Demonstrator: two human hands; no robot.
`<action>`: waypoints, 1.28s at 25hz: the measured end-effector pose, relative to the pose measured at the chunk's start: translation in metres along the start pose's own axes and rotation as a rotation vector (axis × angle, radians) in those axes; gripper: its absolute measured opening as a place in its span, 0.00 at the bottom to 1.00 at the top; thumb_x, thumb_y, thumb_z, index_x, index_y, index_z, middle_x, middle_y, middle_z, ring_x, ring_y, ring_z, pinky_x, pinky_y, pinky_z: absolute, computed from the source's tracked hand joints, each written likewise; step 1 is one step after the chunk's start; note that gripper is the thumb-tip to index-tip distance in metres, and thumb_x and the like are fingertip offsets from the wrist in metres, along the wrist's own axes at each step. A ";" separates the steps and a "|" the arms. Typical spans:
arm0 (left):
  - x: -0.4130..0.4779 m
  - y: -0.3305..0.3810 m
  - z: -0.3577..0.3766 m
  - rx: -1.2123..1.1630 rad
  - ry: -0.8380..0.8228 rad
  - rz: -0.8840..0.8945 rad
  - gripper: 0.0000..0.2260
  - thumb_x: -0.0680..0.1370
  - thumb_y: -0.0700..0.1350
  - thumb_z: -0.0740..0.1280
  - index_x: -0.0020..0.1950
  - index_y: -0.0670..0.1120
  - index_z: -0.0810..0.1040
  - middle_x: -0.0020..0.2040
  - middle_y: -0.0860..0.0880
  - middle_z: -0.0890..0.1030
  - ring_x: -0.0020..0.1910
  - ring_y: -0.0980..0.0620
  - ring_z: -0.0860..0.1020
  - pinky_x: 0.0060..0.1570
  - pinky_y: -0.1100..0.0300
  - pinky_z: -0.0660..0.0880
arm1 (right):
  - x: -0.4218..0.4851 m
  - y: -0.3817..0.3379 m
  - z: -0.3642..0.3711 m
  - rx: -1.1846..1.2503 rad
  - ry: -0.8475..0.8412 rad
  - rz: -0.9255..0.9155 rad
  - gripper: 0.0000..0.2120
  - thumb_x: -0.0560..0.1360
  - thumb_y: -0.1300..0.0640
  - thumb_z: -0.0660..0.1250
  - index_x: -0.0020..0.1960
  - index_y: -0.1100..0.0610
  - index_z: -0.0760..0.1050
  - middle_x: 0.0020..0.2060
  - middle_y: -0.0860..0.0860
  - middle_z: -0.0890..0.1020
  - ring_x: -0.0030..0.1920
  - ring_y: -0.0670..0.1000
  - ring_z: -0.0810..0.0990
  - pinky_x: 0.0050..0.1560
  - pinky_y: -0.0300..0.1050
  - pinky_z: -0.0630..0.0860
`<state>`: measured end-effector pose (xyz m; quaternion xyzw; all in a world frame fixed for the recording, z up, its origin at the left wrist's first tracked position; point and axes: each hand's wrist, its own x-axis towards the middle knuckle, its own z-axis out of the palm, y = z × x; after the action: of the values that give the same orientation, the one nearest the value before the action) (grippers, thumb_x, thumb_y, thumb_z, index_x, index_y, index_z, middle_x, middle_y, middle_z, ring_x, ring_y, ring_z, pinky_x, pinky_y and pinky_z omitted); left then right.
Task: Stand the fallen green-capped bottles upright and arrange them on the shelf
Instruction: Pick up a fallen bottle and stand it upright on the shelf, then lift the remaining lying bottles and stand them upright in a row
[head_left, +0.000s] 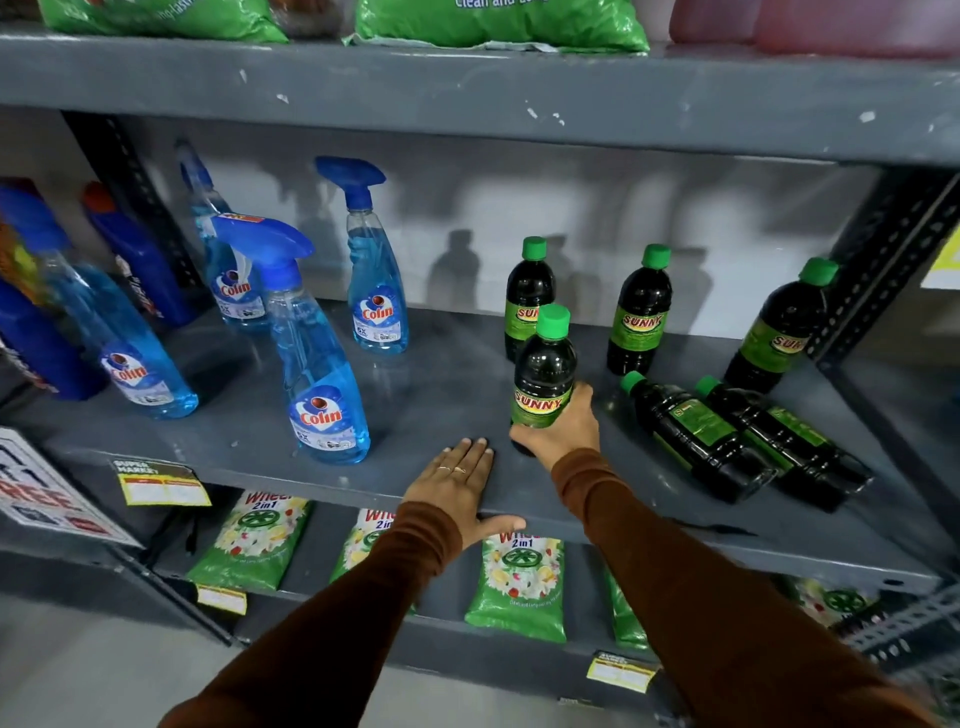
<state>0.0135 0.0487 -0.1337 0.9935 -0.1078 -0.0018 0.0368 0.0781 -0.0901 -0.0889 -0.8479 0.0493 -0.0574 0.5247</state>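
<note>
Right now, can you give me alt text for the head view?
The right hand grips an upright green-capped bottle at the front of a grey shelf, while the left hand rests flat on the shelf edge. Two bottles lie fallen to the right, three stand behind, and blue spray bottles stand on the left.

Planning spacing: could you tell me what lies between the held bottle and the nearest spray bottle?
Bare shelf only, per the head view.

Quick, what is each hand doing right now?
Left hand: open, flat on the shelf, holding nothing.
Right hand: closed around an upright green-capped bottle.
</note>
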 end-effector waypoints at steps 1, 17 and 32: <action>-0.003 0.003 0.001 0.003 -0.009 0.020 0.54 0.59 0.78 0.36 0.73 0.42 0.47 0.76 0.45 0.51 0.75 0.49 0.50 0.73 0.54 0.45 | -0.009 0.004 -0.005 -0.001 0.001 -0.002 0.33 0.56 0.60 0.79 0.54 0.57 0.63 0.52 0.58 0.78 0.52 0.57 0.78 0.54 0.46 0.75; -0.004 -0.006 -0.003 0.002 -0.060 -0.046 0.60 0.51 0.78 0.28 0.73 0.41 0.46 0.76 0.44 0.50 0.75 0.47 0.49 0.73 0.54 0.47 | -0.055 0.003 -0.019 0.001 -0.167 -0.061 0.36 0.58 0.57 0.80 0.59 0.57 0.64 0.55 0.54 0.78 0.52 0.51 0.76 0.52 0.39 0.71; -0.004 0.009 -0.003 0.032 -0.063 -0.124 0.64 0.47 0.77 0.23 0.73 0.41 0.45 0.76 0.42 0.50 0.75 0.46 0.49 0.73 0.53 0.47 | 0.006 0.051 -0.085 -0.846 0.324 -0.215 0.25 0.62 0.59 0.59 0.60 0.61 0.70 0.57 0.64 0.77 0.60 0.69 0.72 0.66 0.71 0.55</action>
<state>0.0075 0.0413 -0.1303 0.9982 -0.0470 -0.0336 0.0172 0.0699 -0.1883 -0.0963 -0.9678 0.0616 -0.2182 0.1092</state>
